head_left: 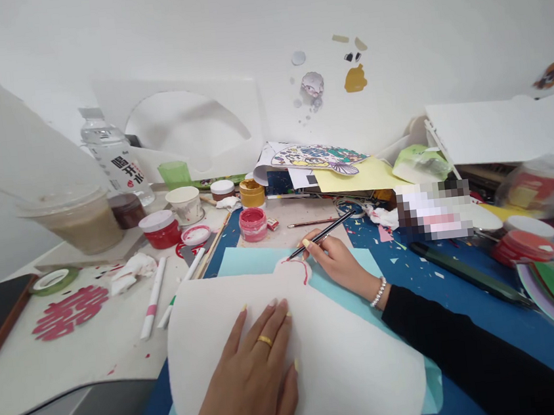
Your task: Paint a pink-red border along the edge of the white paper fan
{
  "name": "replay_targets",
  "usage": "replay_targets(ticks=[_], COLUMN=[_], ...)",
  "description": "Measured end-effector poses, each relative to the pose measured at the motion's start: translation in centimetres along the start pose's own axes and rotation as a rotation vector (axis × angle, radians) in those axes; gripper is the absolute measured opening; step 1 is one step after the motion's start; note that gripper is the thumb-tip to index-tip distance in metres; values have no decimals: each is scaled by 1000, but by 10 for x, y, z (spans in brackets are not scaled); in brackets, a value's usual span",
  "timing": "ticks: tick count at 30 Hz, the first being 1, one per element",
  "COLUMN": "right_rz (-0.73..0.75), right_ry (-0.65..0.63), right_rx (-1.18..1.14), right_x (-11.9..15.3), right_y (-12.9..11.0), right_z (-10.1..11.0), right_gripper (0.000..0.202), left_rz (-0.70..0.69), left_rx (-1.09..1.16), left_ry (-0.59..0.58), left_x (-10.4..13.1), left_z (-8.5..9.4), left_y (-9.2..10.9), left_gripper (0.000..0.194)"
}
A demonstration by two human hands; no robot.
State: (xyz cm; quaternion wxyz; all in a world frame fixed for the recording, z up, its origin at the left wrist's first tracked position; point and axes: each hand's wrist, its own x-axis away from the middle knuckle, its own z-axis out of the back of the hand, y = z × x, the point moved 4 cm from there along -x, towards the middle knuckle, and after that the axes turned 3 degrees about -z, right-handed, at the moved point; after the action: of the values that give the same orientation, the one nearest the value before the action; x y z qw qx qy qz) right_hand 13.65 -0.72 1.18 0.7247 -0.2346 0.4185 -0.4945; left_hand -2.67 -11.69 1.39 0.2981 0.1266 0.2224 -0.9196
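Note:
My left hand lies flat with fingers stretched on a large white cut-out shape, a gold ring on one finger. My right hand is closed round a thin dark paintbrush. The brush tip touches the small rounded tab at the cut-out's top edge, where a red painted line curves along the rim. Light blue paper lies under the cut-out. Just beyond the tab stands an open jar of red paint.
Paint jars, a paper cup, a water bottle and a plastic drink cup stand at the left. White markers lie nearby. A dark green utility knife and paper scraps rest on the blue mat at right.

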Motion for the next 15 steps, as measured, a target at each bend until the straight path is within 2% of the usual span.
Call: replay_targets(ticks=[15], right_rz=[34], right_ry=[39], right_rx=[19], right_x=[0], right_y=[-2], right_z=[3], right_gripper=[30], left_rz=[-2], left_rx=[18], left_ry=[-34], left_x=[2], left_z=[-2], left_y=[0], left_gripper=[45])
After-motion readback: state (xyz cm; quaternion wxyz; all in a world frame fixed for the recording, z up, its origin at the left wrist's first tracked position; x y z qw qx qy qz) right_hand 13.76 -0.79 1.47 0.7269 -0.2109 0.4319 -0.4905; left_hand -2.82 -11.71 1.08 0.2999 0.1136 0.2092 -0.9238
